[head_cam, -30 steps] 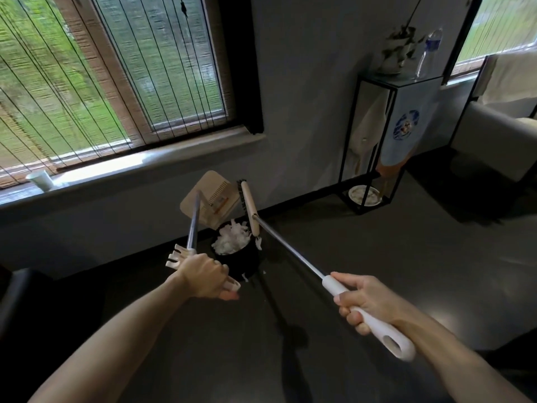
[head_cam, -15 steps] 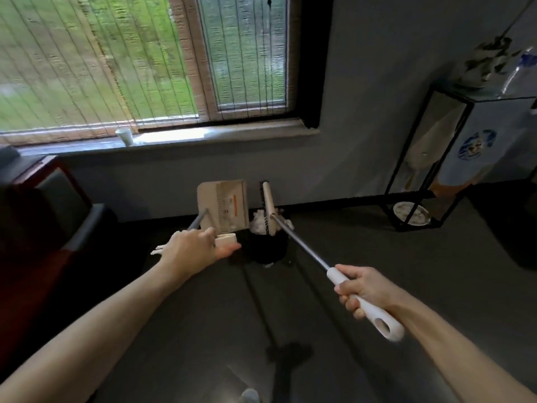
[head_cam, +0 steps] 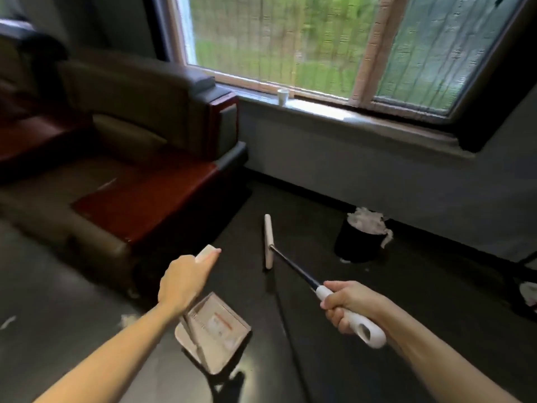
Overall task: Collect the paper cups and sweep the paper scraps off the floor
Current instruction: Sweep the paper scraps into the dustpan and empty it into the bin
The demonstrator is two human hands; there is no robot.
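Left hand (head_cam: 183, 282) grips the dustpan (head_cam: 215, 333) handle; right hand (head_cam: 350, 305) grips the broom (head_cam: 268, 241) handle.

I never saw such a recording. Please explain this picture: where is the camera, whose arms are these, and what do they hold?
There is no machine. The camera sits on a person's head and looks forward and down, so both bare arms are that person's own. The left hand grips the handle of a dustpan, low near the dark floor. The right hand grips the white handle of a broom. A black bin full of white paper stands by the wall. One paper cup stands on the windowsill. Paper scraps lie near the armchair.
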